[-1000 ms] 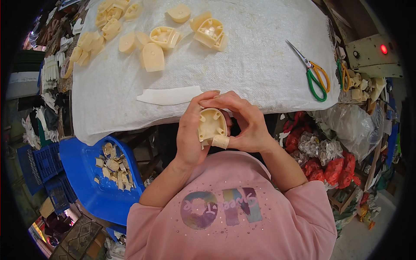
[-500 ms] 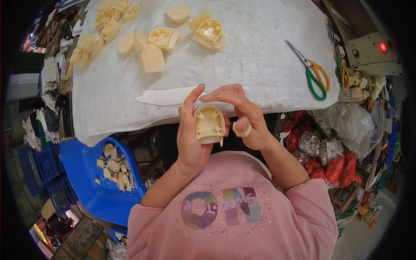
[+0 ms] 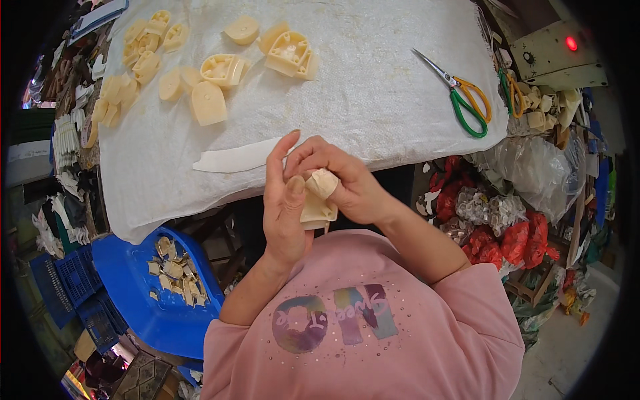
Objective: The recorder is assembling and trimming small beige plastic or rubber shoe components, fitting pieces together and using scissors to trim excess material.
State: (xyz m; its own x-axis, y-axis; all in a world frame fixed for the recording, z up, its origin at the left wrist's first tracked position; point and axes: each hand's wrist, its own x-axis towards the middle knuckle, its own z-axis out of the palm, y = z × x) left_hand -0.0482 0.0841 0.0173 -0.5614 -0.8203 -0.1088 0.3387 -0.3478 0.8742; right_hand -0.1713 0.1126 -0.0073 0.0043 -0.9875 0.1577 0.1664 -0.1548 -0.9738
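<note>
Plenty of scraps (image 3: 175, 269) sat in the blue tub (image 3: 127, 293) way over on the left. Next along, the counter (image 3: 147, 175) carried a bunch of cream blocks (image 3: 209, 105) toward its far side, plus a white strip (image 3: 237, 158) near the front edge. Then the left hand (image 3: 283, 218), whose grip was wrapped around one hollow cream part (image 3: 319, 211), held up off the counter just past that edge. Pretty sure the step was fussing over the part's rim by hand; a thin nib (image 3: 327, 227) poked out low on it. The right hand (image 3: 353, 191) was up close, with what looked like a thumb wrap (image 3: 324, 183) over the part, but honestly couldn't tell whether that grip pinched the rim or just brushed it. Next move, imo, called for a steady left and a careful right thumb. Scissors (image 3: 470, 107) lay untouched off to the right.
</note>
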